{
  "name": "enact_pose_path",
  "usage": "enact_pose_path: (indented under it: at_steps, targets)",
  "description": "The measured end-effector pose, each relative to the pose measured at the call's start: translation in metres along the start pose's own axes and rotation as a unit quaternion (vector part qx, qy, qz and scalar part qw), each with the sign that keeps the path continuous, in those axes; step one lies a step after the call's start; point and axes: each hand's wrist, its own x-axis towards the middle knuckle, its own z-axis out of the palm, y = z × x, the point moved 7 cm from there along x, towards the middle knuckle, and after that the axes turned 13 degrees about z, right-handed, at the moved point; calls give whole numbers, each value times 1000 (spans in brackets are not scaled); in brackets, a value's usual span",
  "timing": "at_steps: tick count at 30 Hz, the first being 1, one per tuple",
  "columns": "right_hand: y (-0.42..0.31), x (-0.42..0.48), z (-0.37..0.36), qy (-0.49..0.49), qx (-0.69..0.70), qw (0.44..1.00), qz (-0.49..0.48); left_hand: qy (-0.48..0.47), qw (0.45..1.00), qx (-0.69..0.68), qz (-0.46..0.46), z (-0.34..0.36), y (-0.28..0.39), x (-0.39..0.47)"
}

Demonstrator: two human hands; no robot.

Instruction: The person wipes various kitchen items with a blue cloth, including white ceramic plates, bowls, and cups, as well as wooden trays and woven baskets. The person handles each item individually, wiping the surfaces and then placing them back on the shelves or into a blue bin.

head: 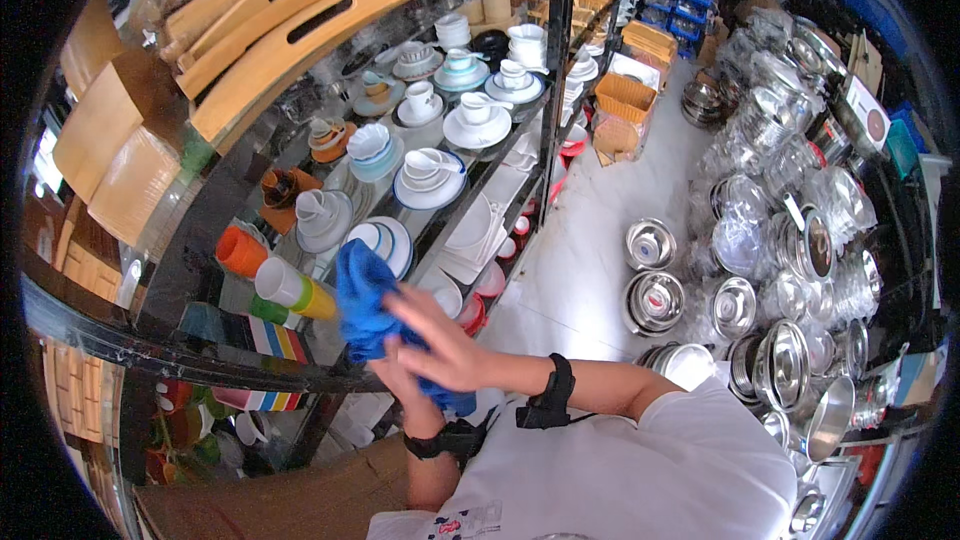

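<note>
A bunched blue cloth [365,296] is raised in front of the glass shelf. My left hand [397,379] grips it from below, its fingers mostly hidden by the cloth and my other hand. More blue fabric hangs down near the left wrist. My right hand [442,337] lies across the front of the cloth, blurred, with its fingers extended and apart. Whether anything is wrapped inside the cloth cannot be seen. Just beyond the cloth are a stack of blue-rimmed white plates [397,240] and a white plastic cup [281,281] lying on its side.
Cups, bowls and saucers stand in sets on the glass shelf, near an orange cup [240,249]. Wooden trays [315,37] sit above, behind a black metal post [556,75]. Stainless steel bowls [652,300], many plastic-wrapped, crowd the floor at right. A cardboard box [285,491] is below.
</note>
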Motion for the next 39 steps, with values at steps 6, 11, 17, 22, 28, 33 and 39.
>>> enact_pose_path:
  at_steps: [6, 11, 17, 22, 28, 33, 39]
  targets:
    - [-16, -25, 16, -192, -114, 974, -45, 157, 912, -304, -228, 0, -6, -48]
    - [17, -44, 5, -298, -280, 910, -64, 127, 946, -87, -286, -58, -71, -69]
    - [68, -57, -10, -173, -202, 962, 62, -55, 944, 111, -307, -26, -84, -60]
    - [112, -65, -22, -105, -200, 965, 134, -232, 896, 291, -244, -19, -92, -39]
    - [189, -28, -66, 136, -162, 951, 224, -175, 805, 567, 11, -29, -59, 13]
    - [244, 12, -86, 152, -199, 931, 264, -203, 709, 672, 70, -61, -82, 20]
    - [267, -11, -49, 164, -142, 924, 316, -253, 637, 726, 55, -68, -111, 18]
